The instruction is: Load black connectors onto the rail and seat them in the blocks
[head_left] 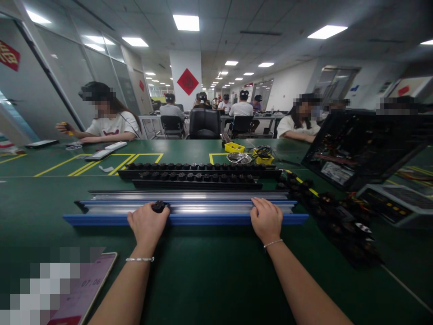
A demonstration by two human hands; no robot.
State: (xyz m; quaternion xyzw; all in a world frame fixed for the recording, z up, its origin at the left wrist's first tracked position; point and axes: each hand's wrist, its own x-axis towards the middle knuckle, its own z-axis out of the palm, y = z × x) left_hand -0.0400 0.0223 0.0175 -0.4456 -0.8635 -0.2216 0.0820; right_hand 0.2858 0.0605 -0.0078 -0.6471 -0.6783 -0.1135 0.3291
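Note:
A long rail of silver metal with blue edges (pixel 209 208) lies crosswise on the green table in front of me. My left hand (pixel 146 222) rests on its near edge and pinches a small black knob-like part (pixel 158 206) sitting in the rail. My right hand (pixel 266 219) lies on the rail further right, fingers curled over its near edge. Just behind the rail lie black strips (pixel 198 177) carrying rows of the same small black parts.
A phone showing a timer (pixel 86 289) lies at the near left. More black strips (pixel 338 216) and an open computer case (pixel 361 149) stand at the right. A metal bowl (pixel 238 157) and yellow bins (pixel 234 147) sit behind. Other people sit at the far edge.

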